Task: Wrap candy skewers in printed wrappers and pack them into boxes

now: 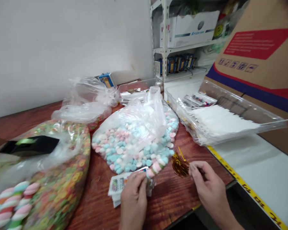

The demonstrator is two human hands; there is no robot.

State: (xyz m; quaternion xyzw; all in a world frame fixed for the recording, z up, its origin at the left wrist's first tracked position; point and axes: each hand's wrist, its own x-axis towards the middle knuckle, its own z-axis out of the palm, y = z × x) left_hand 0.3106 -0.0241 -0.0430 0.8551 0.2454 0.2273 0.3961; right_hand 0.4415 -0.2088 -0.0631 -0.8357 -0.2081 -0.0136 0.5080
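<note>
Two hands are busy: your right hand [207, 183] pinches gold foil twist ties [180, 165] narrowly, while your left hand [133, 199] closes on printed cards [117, 188], just near a bag of pastel candies [132, 150].

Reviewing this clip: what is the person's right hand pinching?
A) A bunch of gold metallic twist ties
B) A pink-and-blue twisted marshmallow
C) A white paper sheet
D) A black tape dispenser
A: the right hand pinches a bunch of gold metallic twist ties at the fingertips, while the left hand holds printed cards.
</note>
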